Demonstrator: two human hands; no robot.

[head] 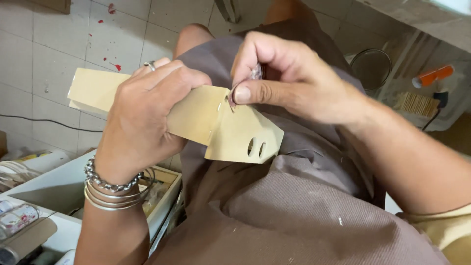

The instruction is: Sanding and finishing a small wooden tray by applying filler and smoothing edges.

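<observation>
A flat tan cardboard piece, folded and stapled near its middle, with two oval holes close to its lower right corner, is held above the person's lap, over brown trousers. The left hand is wrapped around the left half of the cardboard, fingers curled over its top edge and thumb underneath, clamped firmly on it; a ring sits on one finger and several silver bracelets circle the wrist. The right hand comes in from the upper right and meets the cardboard at its top edge, just beside the left hand's knuckles; its thumb and forefinger are pinched together on a small metal ring that sits at a hole in the cardboard, and something small and shiny shows between the curled fingers, too hidden to identify. At lower left an open white box lies beneath the left wrist, with small labelled packets at the frame's edge, white with red and blue marks. At upper right, well apart from the hands, an orange and white tube lies beside a round dark-rimmed container. The tiled floor carries red spots and a thin black cable.
</observation>
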